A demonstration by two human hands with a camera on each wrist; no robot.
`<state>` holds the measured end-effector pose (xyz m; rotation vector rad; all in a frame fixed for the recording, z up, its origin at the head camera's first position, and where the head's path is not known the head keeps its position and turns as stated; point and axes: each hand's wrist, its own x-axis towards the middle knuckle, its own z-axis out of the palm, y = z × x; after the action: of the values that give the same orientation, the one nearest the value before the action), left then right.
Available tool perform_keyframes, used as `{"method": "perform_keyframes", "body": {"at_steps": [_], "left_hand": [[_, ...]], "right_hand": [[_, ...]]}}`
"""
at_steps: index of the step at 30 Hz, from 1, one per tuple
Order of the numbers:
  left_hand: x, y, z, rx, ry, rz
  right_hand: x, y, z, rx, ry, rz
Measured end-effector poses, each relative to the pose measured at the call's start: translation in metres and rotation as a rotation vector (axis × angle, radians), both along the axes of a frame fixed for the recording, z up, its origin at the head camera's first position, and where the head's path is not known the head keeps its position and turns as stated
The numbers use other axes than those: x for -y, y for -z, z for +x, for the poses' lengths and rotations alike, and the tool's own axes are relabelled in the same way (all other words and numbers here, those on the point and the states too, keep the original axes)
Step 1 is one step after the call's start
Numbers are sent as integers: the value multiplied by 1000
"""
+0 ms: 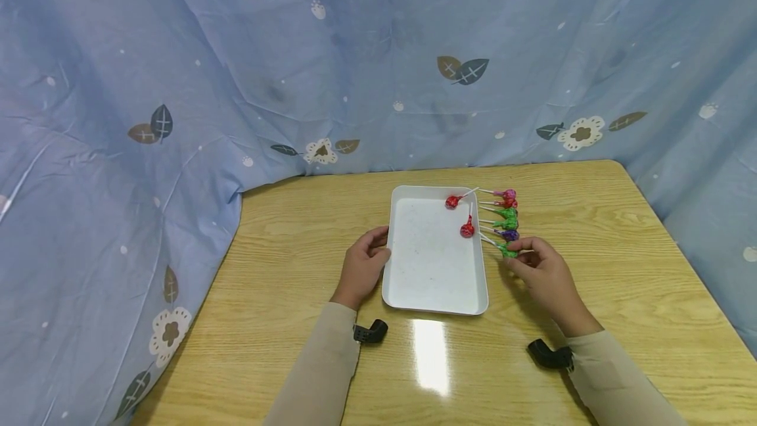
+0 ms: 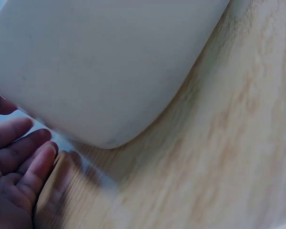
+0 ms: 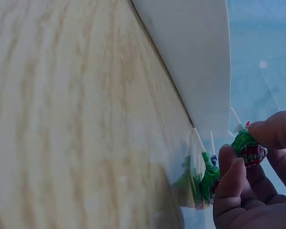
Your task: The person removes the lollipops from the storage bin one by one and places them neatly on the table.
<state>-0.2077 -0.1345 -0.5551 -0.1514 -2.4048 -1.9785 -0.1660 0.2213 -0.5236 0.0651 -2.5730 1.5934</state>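
Note:
My left hand [image 1: 363,267] rests beside the left long side of a white tray [image 1: 434,311], fingertips right at its rim. In the left wrist view its fingers [image 2: 21,148] are loosely bent near the tray's outer wall. Two red lollipops [image 1: 467,229] lie inside the tray, towards its far right. Along the tray's right side runs a row of lollipops in pink [image 1: 508,194], red, green and purple [image 1: 510,235] wrappers, sticks towards the tray. At the row's near end my right hand [image 1: 544,275] pinches a green-wrapped lollipop [image 3: 248,147]; another green lollipop [image 3: 210,179] is just below it.
The tray stands on a glossy wooden table [image 1: 284,347] with a bright light reflection in front of the tray. A blue patterned curtain [image 1: 378,64] hangs behind the table and at both sides. A black wrist camera mount [image 1: 550,354] is on each forearm.

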Motion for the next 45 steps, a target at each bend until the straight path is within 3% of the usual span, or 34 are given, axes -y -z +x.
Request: {"method": "perform_keyframes", "body": {"at_steps": [23, 37, 45], "left_hand": [[0, 0, 0, -5, -11, -20], [-1, 0, 0, -13, -10, -21], [-1, 0, 0, -10, -13, -26]], "right_hand": [[-4, 10, 0, 6, -13, 72], [-5, 15, -1, -87, 5, 161], [-4, 13, -2, -89, 12, 197]]}}
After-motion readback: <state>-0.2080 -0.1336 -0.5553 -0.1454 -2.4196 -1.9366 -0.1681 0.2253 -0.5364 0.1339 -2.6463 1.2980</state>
